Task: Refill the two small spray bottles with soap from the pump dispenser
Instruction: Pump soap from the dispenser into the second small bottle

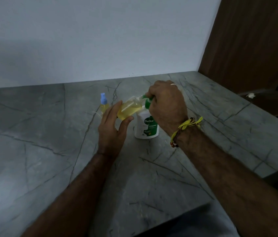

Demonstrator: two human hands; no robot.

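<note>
- Now, the table (pixel 32 134) carries the Dettol pump dispenser (pixel 146 128); my right hand (pixel 166 106) closes over its green pump head.
- My left hand (pixel 112 129) grips the tilted spray bottle (pixel 129 107); I should keep its mouth under the nozzle and press slowly.
- The blue-capped spray bottle (pixel 103 104) stands behind.

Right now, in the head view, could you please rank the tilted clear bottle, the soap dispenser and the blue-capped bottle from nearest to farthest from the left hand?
1. Tilted clear bottle: held in the left hand.
2. Soap dispenser: just right of it.
3. Blue-capped bottle: standing behind, near the fingers; too close to the dispenser to rank firmly.
</note>
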